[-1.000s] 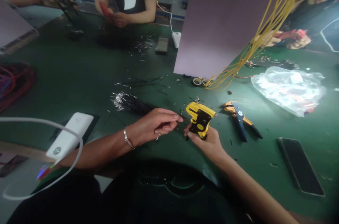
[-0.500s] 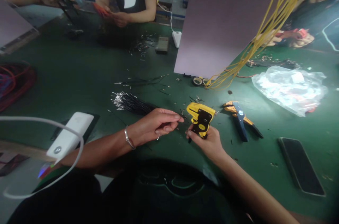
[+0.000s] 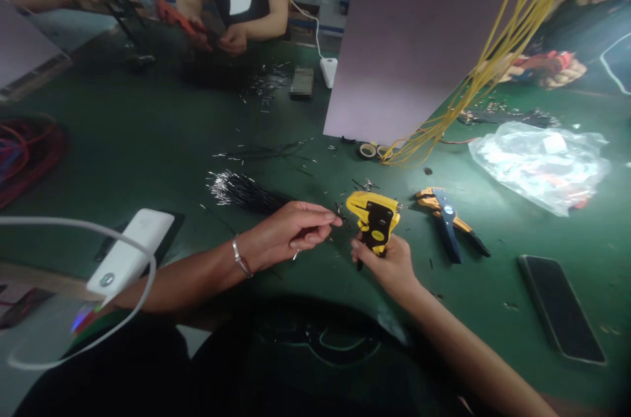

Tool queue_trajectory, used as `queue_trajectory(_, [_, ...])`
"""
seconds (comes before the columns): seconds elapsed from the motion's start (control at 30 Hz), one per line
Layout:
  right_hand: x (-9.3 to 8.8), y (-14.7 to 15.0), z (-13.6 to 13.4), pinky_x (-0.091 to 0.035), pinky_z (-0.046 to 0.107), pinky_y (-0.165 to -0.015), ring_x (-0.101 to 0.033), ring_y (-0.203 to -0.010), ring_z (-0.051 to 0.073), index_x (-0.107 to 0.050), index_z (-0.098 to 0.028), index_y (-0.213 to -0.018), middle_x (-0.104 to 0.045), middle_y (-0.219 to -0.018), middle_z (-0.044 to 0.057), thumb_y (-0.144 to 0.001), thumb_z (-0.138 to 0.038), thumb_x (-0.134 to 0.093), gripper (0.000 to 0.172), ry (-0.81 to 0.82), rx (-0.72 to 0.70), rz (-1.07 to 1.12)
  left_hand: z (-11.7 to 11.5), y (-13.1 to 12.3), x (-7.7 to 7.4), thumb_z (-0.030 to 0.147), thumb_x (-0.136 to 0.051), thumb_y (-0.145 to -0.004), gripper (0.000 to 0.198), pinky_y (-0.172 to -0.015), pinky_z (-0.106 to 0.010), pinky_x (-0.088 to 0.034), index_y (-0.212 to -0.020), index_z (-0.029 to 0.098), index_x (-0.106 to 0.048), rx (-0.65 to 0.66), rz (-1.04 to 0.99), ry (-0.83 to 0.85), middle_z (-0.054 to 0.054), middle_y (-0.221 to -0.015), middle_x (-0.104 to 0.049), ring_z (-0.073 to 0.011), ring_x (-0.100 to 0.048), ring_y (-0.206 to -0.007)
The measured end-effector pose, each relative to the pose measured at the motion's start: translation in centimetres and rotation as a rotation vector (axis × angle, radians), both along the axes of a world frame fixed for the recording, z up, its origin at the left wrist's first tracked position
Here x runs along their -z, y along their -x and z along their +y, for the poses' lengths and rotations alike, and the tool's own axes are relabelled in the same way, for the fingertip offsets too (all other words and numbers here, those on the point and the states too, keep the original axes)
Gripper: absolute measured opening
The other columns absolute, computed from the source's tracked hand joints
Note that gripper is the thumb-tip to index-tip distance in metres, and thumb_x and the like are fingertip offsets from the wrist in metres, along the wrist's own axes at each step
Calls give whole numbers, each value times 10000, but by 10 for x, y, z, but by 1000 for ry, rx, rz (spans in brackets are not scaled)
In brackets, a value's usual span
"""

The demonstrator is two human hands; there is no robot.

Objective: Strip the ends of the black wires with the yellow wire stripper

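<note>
My right hand (image 3: 389, 262) is wrapped round the handles of a yellow and black wire stripper (image 3: 379, 223), its head pointing left. My left hand (image 3: 305, 226) pinches a thin black wire (image 3: 340, 212) between thumb and forefinger, its end sticking out toward the stripper's jaws with a small gap between them. Behind the left hand lies a bundle of black wires (image 3: 246, 193) with bare, shiny ends fanned to the left. Small black and silver scraps (image 3: 365, 184) are scattered around the stripper's head.
A second wire stripper (image 3: 448, 220), orange and blue, lies to the right. Beyond it are a phone (image 3: 562, 308) and a plastic bag (image 3: 542, 167). Yellow wires (image 3: 473, 91) hang beside a grey panel (image 3: 394, 42). A white power bank (image 3: 131, 249) sits left. Co-workers' hands (image 3: 231, 39) hold tools across the table.
My right hand's thumb and the stripper's lower handle have shifted slightly; my left hand stays put. Across the table, a co-worker's hands have moved apart, the red tool swinging left.
</note>
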State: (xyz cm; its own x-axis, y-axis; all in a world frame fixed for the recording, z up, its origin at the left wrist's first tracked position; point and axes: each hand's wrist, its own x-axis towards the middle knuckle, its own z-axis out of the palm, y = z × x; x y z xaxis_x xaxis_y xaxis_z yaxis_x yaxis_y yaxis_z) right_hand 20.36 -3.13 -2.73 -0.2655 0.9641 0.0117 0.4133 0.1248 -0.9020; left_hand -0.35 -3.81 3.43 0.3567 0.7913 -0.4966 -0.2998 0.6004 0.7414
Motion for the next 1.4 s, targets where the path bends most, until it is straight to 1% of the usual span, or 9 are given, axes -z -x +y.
queue_trajectory(0.37, [-1, 1, 2, -475, 266, -480, -590, -437, 163, -595, -200, -597, -628, -461, 3, -741, -346, -632, 209, -35, 55, -25, 2, -1, 9, 214, -615, -827, 162, -370, -182, -144, -888, 73, -665, -12, 3, -32, 34, -531, -428, -22, -274, -414])
queue_trajectory(0.57, [2, 2, 3, -468, 261, -459, -563, -410, 154, -583, -194, -611, -609, -449, -3, -723, -332, -630, 184, 21, 98, 5, 3, -2, 12, 220, -620, -823, 175, -379, -183, -149, -891, 65, -664, -21, -3, -55, 39, -517, -435, -14, -274, -401])
queue_trajectory(0.77, [4, 6, 5, -443, 243, -430, -546, -390, 146, -577, -192, -601, -588, -426, -18, -692, -300, -628, 150, 46, 131, 4, 5, -4, 14, 244, -639, -808, 199, -378, -181, -159, -901, 70, -666, -39, 45, -81, 45, -497, -448, -17, -286, -392])
queue_trajectory(0.93, [8, 7, 5, -444, 241, -427, -543, -388, 145, -575, -193, -617, -582, -425, -23, -682, -288, -633, 130, 75, 128, 50, 6, -3, 19, 253, -632, -814, 198, -378, -185, -167, -900, 79, -670, -54, 87, -95, 32, -534, -482, -16, -297, -399])
queue_trajectory(1.03, [10, 8, 6, -438, 239, -420, -536, -377, 142, -575, -193, -622, -577, -418, -27, -675, -280, -627, 115, 102, 136, 66, 6, -2, 22, 269, -630, -817, 210, -377, -186, -163, -899, 80, -673, -47, 104, -117, 38, -523, -469, -14, -285, -395])
queue_trajectory(1.27, [10, 10, 6, -417, 233, -412, -515, -372, 132, -556, -193, -605, -559, -410, -34, -656, -262, -612, 102, 156, 149, 75, 8, -4, 26, 254, -649, -797, 205, -366, -179, -156, -902, 79, -669, -67, 117, -99, 28, -547, -495, -17, -319, -406])
queue_trajectory(1.4, [13, 9, 9, -412, 234, -414, -511, -371, 131, -554, -190, -612, -549, -406, -38, -654, -245, -609, 89, 167, 164, 73, 10, -4, 27, 236, -654, -790, 185, -369, -172, -162, -886, 79, -670, -89, 130, -83, 33, -521, -487, -19, -330, -409])
